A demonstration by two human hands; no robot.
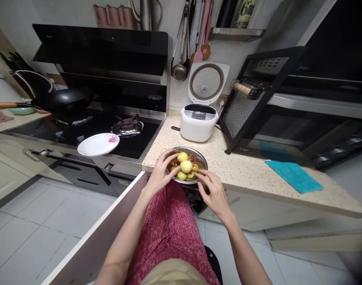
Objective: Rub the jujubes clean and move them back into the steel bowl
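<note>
A steel bowl (203, 161) stands at the front edge of the counter, holding several yellow-green and reddish-brown round fruits (186, 166) that look like jujubes. My left hand (159, 174) reaches over the bowl's left rim, fingers curved and apart, with the thumb beside the lower fruits. On the other side, my right hand (213, 193) has its fingers spread, their tips at the right rim and the outermost fruits. Neither hand visibly has a fruit enclosed in it. The palms face inward, and their undersides are hidden.
Behind the bowl stands a white rice cooker (198, 128) with its lid up. A white plate (98, 145) overhangs the stove front, and a wok (65, 99) sits at the left burner. A teal cloth (294, 175) lies right. An open cabinet door (109, 225) juts out at left.
</note>
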